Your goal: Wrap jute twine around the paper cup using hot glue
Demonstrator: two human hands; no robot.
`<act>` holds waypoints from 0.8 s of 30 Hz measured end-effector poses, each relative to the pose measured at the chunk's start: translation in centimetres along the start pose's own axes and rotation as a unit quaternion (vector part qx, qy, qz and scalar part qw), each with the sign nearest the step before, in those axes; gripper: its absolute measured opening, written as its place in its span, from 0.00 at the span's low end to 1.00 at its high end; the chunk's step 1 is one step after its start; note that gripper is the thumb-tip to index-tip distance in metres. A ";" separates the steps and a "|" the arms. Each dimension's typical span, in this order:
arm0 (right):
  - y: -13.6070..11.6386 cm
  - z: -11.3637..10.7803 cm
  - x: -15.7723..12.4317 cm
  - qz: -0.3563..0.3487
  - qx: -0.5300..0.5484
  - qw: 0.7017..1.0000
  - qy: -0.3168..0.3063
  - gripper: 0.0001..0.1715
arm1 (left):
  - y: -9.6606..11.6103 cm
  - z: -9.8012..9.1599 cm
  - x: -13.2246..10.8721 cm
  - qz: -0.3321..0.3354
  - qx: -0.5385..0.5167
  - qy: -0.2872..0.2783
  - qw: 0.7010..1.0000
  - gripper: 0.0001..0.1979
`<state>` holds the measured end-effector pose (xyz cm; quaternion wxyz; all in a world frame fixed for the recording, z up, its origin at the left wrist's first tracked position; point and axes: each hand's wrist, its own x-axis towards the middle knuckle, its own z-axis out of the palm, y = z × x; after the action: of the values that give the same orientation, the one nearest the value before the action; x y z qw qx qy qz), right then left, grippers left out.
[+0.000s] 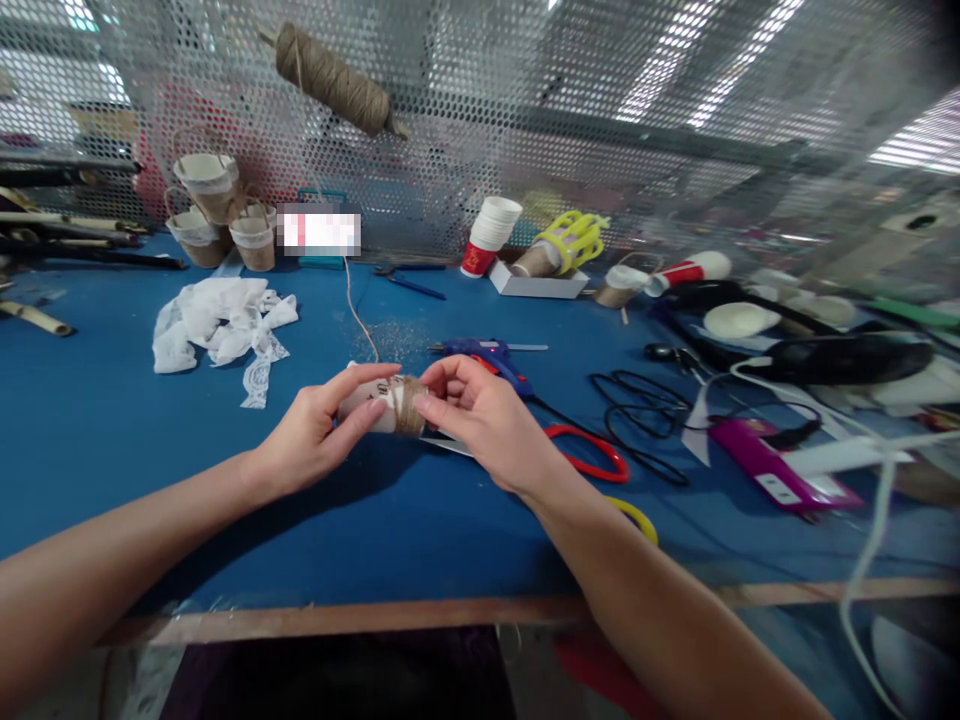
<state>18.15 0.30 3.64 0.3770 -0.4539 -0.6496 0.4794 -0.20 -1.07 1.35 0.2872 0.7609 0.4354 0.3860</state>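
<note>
Over the middle of the blue table, both hands hold a small white paper cup point(384, 392) lying on its side. Twine point(409, 407) is wound in a band round its right part. My left hand point(319, 425) grips the cup's left part between thumb and fingers. At the other end, my right hand point(476, 415) pinches the wound twine, its fingers closed round the edge. A strand of cord point(351, 300) runs down from behind to the cup. Just beyond the right hand lies a blue glue gun point(491, 352).
Red-handled scissors point(600, 470) and a yellow handle point(637, 518) lie beside my right forearm. White lace point(217, 320) is heaped at left, before twine-covered cups point(202, 235). A twine spool point(334, 82) hangs on the mesh. Cables and a purple power strip point(780, 465) lie right.
</note>
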 end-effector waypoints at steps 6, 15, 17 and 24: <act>0.5 0.0 0.4 0.016 -0.044 0.999 -0.023 0.10 | -0.7 0.2 0.2 -0.039 -0.012 -0.003 0.999 0.16; -2.3 -5.8 1.6 -0.016 -0.329 0.938 0.104 0.14 | -1.4 0.4 0.4 -0.067 0.007 -0.004 0.998 0.16; -1.7 -7.4 2.6 0.057 -0.450 0.884 0.118 0.11 | -1.6 0.4 0.4 -0.067 0.002 -0.003 0.998 0.16; 4.1 -9.0 5.9 0.165 -0.471 0.864 0.062 0.06 | -1.9 0.5 0.4 -0.079 0.019 -0.002 0.997 0.16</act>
<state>25.61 8.98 2.29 0.0728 -0.7065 -0.6894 0.1422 -0.52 0.07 -0.24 0.3030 0.7301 0.5006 0.3529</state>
